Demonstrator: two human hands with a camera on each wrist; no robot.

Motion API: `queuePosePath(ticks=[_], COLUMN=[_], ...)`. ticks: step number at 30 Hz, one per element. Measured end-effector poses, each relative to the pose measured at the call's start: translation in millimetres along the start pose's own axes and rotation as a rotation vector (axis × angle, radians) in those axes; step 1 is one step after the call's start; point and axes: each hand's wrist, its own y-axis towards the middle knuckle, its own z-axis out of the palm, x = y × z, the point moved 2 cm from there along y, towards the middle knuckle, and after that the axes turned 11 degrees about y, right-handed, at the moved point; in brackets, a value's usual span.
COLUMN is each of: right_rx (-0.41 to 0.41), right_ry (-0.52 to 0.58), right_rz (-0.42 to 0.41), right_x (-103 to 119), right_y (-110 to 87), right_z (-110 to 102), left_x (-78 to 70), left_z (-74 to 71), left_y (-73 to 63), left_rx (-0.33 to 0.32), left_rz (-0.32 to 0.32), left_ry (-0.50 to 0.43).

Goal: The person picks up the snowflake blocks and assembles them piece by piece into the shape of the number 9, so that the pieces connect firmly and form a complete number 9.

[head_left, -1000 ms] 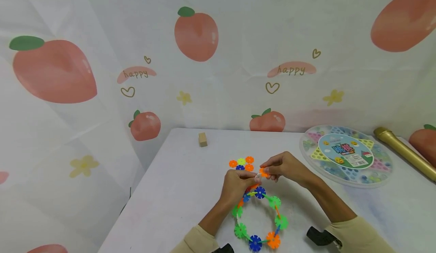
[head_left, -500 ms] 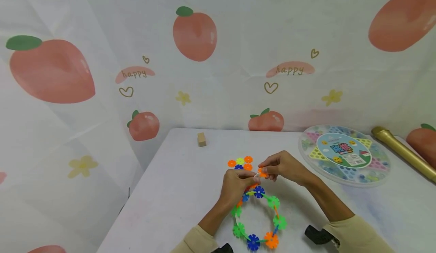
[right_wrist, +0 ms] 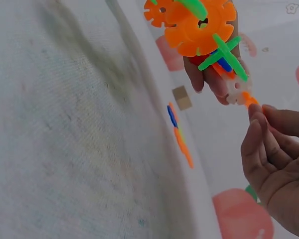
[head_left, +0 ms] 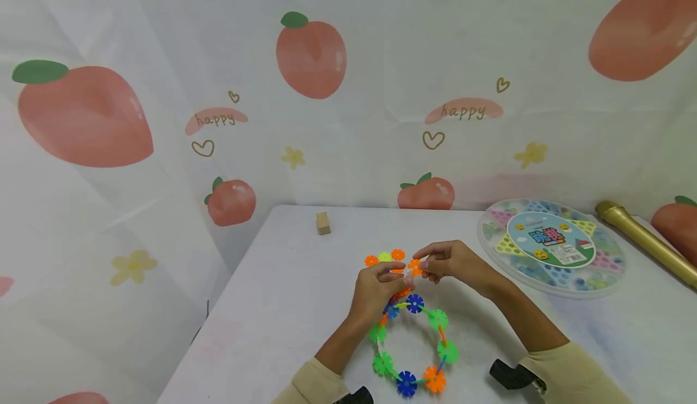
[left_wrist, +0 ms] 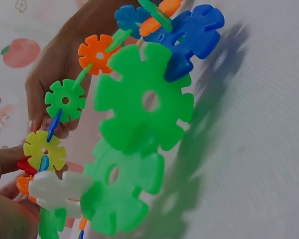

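Plastic chain [head_left: 448, 352], lower centre of head view, looked light, stiff, joints likely weak; left hand [head_left: 373, 290] gripped its upper end, right hand [head_left: 454, 265] pinched an orange disc [head_left: 415, 267]; rims seemed best hold.

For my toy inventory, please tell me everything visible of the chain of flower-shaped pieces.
The chain consists of notched, flower-shaped discs with centre holes, plastic-looking, in green, blue, orange, yellow, red and white. Neighbouring discs interlock crosswise, so some show edge-on. They appear to form a loop, with a tail gripped by the left hand. At the tail's tip, a white piece meets an orange piece pinched by the right hand. Whether the loop touches the table is unclear.
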Motion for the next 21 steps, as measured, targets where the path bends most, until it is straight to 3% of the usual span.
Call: queuePosePath(ticks=[11,21], right_rx=[0.021,0.067], right_ry=[0.012,0.021], right_rz=[-0.033,-0.039], right_x=[-2.0,0.3], right_y=[1.0,0.9], right_z=[0.1,6.3], left_x=[0.9,3.1], left_z=[-3.2,-8.9], left_y=[3.3,6.1], left_rx=[0.035,0.023], left_rz=[-0.026,-0.043], left_ry=[0.009,0.015])
